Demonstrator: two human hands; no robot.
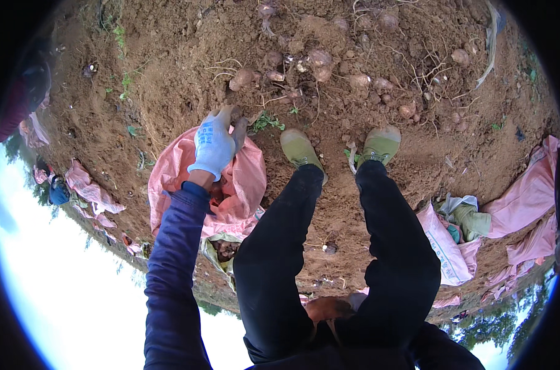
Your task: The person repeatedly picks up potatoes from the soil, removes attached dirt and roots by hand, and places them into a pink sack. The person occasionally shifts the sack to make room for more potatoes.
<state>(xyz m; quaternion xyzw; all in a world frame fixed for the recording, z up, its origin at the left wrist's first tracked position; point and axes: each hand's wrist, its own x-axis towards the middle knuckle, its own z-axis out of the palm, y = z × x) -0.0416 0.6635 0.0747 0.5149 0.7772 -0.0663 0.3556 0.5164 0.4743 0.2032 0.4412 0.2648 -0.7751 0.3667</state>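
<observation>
Black trousers over seemingly dug soil.

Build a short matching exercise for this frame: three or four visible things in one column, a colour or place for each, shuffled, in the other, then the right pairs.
Things:
1. gloved left hand
2. pink sack
3. shoes
4. tubers

Descriptions:
A. olive green, planted on the soil
B. lying loose on the dug earth ahead of the feet
C. light blue, at the sack's upper edge
D. open beside the left leg, with tubers inside

Pairs: 1-C, 2-D, 3-A, 4-B
</observation>
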